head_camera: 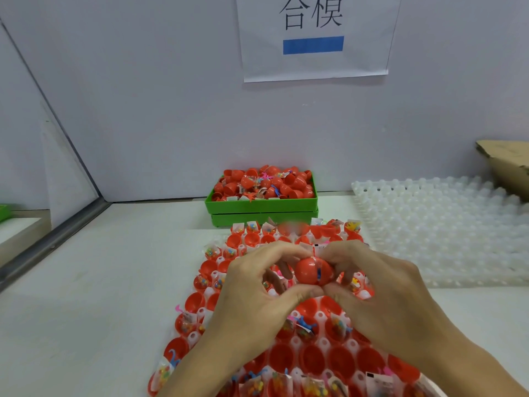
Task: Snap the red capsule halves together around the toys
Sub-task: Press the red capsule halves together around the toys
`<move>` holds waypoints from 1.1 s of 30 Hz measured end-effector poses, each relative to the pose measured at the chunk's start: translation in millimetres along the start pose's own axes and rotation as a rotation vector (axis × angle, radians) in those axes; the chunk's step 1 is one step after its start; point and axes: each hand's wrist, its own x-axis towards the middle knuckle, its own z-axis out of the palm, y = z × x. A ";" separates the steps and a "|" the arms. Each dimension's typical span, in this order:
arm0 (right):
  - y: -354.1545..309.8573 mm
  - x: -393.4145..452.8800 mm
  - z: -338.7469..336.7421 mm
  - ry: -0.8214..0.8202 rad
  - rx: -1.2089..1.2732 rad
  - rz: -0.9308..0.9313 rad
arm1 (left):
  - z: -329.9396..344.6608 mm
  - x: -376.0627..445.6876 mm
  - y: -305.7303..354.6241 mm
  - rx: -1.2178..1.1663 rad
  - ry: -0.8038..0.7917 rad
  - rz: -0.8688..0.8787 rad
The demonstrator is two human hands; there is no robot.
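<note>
Here, left hand and right hand, fingers curled, both grip red capsule above tray.

I'm looking at a small assembly or packing workstation, not a home. A white tabletop is boxed in by plain grey partition walls, with a printed station sign taped up. A green bin heaped with red capsule halves, stacked moulded white trays and a cardboard box suggest batch production.
</note>
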 end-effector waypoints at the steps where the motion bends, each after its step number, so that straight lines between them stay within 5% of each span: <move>1: -0.2 0.8 -0.2 0.014 -0.008 -0.023 | 0.1 -0.2 -0.2 -0.016 -0.005 -0.003; 21: -1.5 2.3 -0.9 0.012 0.023 -0.041 | -5.2 0.4 1.0 0.112 -0.074 0.155; 33: -1.9 4.9 0.2 0.052 0.029 -0.086 | -0.5 -1.1 0.4 -0.013 -0.080 0.056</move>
